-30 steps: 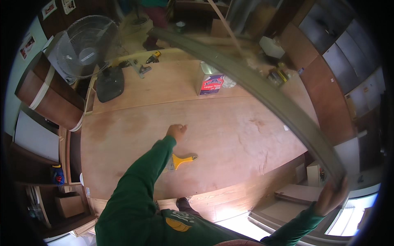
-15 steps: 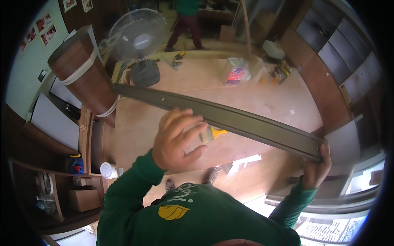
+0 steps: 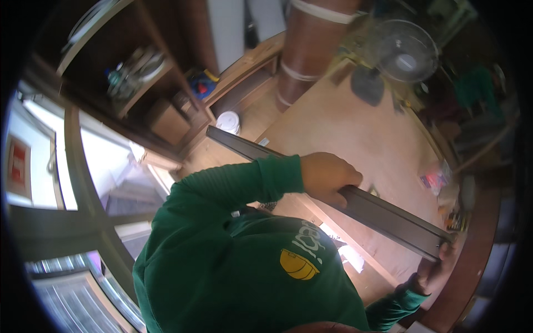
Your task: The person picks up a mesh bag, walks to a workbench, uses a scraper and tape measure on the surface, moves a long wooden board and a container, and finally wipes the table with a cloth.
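A long, narrow grey-brown panel (image 3: 383, 215) with raised edges slants across in front of my body, its far left end near a white tub. My left hand (image 3: 330, 176) is closed around it near the middle, thumb on the near edge and fingers over the far edge. At its right end, my right hand (image 3: 436, 265) grips the corner. Part of the panel is hidden behind my left hand and sleeve. Beneath it lies a large light-brown wooden sheet (image 3: 327, 133).
A fan (image 3: 405, 53) and a strapped brown roll (image 3: 305, 55) stand at the far side. The white tub (image 3: 228, 122) sits beside wooden shelving (image 3: 139, 94) at left. White scraps (image 3: 351, 258) lie below the panel. Tins and bottles (image 3: 444, 188) are blurred at right.
My left hand, open and raised before, has closed around the panel. The view has turned left, and the panel's left end now points toward the tub and shelving. My right hand keeps its hold.
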`<state>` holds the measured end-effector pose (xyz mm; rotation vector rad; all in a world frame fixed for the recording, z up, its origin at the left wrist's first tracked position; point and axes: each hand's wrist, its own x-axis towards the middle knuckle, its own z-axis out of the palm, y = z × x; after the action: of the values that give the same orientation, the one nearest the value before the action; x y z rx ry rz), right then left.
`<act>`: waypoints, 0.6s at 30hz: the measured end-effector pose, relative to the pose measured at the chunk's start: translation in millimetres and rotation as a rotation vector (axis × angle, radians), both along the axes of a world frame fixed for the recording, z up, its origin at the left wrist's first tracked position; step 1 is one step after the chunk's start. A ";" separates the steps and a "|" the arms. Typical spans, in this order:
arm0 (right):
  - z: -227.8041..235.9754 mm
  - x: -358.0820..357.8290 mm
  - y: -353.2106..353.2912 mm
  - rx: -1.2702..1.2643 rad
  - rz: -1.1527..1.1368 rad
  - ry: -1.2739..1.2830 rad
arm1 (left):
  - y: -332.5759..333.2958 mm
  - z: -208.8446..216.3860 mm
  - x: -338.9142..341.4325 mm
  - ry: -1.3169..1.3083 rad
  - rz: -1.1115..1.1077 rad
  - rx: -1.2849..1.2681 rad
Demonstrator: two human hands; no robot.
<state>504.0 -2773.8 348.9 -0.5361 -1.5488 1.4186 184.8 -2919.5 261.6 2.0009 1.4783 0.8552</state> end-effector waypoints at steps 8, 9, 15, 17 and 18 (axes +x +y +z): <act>-8.7 -78.5 -7.6 -0.226 0.614 -0.177 | -115.3 -40.1 0.7 -0.065 0.264 -0.164; -8.8 -85.9 -3.0 -0.158 0.721 -0.165 | -121.7 -43.7 -6.7 -0.052 0.310 -0.124; -91.6 -113.9 14.8 -0.146 0.399 -0.330 | -178.8 -1.1 -83.8 0.007 0.891 -0.009; -142.7 -120.2 9.4 -0.306 0.461 -0.400 | -194.6 30.2 -110.1 -0.057 1.113 0.102; -170.8 -123.5 2.5 -0.367 0.474 -0.447 | -197.2 44.9 -127.7 -0.120 1.144 0.233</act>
<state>380.5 -2771.2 178.1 -0.7798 -1.8565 2.0761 57.1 -3116.7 306.4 1.0409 2.5317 1.5790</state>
